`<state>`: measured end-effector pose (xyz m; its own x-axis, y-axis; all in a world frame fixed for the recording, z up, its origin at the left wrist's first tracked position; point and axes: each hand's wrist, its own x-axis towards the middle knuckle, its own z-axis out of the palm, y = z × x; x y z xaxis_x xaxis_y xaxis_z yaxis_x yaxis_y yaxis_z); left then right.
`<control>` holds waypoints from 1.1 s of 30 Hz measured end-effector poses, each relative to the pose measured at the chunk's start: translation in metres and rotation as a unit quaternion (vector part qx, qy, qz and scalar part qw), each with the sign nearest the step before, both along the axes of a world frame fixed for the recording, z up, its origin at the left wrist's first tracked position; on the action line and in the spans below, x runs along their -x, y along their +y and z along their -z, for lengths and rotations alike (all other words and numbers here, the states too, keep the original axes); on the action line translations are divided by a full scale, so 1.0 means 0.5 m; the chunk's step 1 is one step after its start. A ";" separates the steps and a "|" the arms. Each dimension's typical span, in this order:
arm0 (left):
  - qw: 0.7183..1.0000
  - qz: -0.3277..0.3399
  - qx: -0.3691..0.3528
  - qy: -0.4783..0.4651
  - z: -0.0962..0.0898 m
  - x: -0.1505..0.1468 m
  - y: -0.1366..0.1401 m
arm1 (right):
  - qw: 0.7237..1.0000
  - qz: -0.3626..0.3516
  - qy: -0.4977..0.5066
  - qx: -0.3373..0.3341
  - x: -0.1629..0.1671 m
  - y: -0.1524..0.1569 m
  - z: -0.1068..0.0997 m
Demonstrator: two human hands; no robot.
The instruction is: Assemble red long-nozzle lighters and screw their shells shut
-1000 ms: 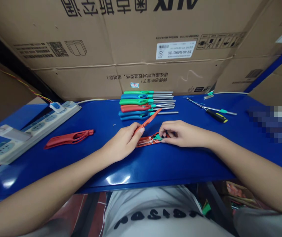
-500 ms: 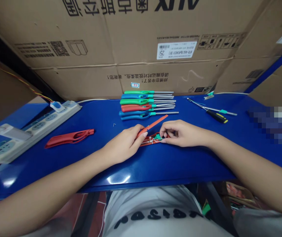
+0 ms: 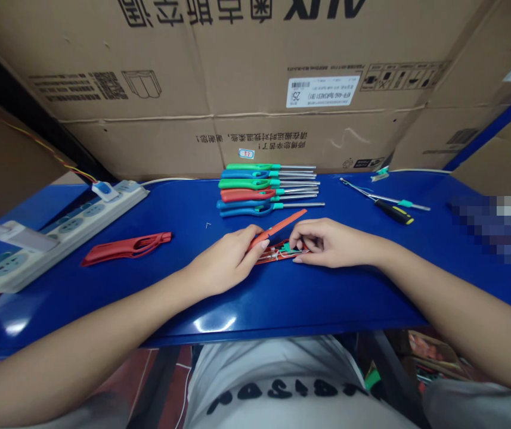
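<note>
On the blue table, below the row of lighters, an opened red lighter casing (image 3: 272, 256) shows white wires and small parts inside. My left hand (image 3: 232, 256) grips a flat orange-red strip (image 3: 285, 224) between thumb and fingers, the strip slanting up to the right. The same hand rests against the casing's left end. My right hand (image 3: 322, 241) has its fingers pinched at the casing's right end, on a small green part (image 3: 287, 248); the fingertips partly hide it. A red casing half (image 3: 127, 247) lies apart to the left.
Behind my hands lies a stack of green, blue and red long-necked lighters (image 3: 250, 185). A black-and-yellow screwdriver (image 3: 393, 211) and a metal tube (image 3: 409, 204) lie to the right. A power strip (image 3: 67, 232) runs along the left; a cardboard box (image 3: 237, 71) stands at the back.
Both hands hold nearly the same place. The right fingers have shifted very slightly at the green part; the whole view has moved a little.
</note>
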<state>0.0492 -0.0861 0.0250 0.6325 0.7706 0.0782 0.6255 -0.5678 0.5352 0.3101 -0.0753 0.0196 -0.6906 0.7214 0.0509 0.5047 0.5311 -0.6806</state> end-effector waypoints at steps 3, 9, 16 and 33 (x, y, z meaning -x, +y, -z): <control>1.000 -0.001 0.000 0.002 -0.001 0.000 0.000 | 1.000 -0.001 0.003 0.012 -0.001 0.001 -0.001; 1.000 0.003 0.004 -0.001 0.000 0.001 0.001 | 0.999 -0.037 0.021 0.011 -0.001 0.003 -0.003; 1.000 0.001 0.006 0.000 0.000 0.000 0.000 | 1.000 0.009 0.013 -0.018 0.004 0.005 0.010; 1.000 0.005 0.001 -0.005 0.000 0.001 0.001 | 0.985 -0.010 -0.039 -0.168 0.007 -0.009 0.004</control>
